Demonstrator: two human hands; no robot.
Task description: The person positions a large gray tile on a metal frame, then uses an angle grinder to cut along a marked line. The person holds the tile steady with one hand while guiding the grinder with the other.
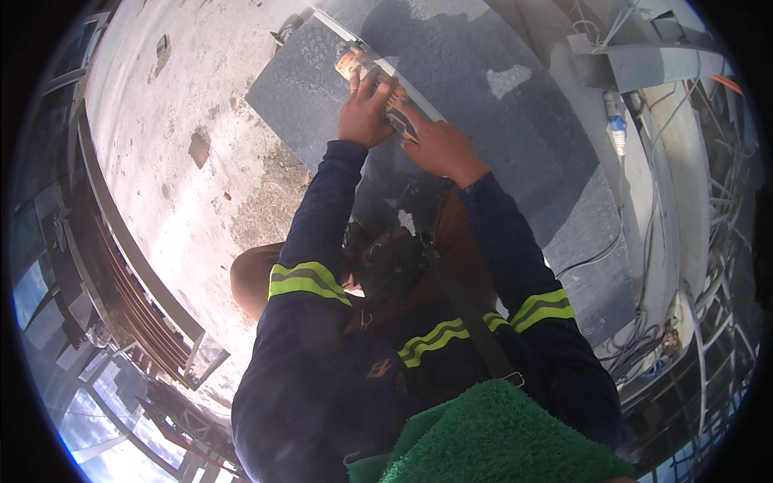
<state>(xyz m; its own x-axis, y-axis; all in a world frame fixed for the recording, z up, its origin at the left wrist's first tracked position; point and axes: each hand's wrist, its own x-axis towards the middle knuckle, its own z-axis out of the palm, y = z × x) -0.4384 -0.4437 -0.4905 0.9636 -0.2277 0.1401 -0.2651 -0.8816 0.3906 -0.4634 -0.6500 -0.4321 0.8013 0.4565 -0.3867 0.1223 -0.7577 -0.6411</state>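
Both hands are closed around an orange and black angle grinder (398, 109), held at a slant near the top middle. My left hand (366, 111) wraps over its front part, close to the worn, pale orange head (353, 64). Farther back, my right hand (441, 147) grips the rear of the body, some fingers hidden beneath it. Right alongside the tool runs a long, narrow, light metal bar (420, 100), lying diagonally over a dark grey sheet (531, 153). The grinder's disc cannot be made out, and whether it touches the bar is unclear.
Stained pale concrete (177, 105) lies to the left, with long brown metal lengths (141, 298) stacked beyond. At right are a blue and white plug connector (617, 133), loose cables (636, 342) and a tangle of thin metal rods (729, 209). Green matting (499, 435) shows at the bottom.
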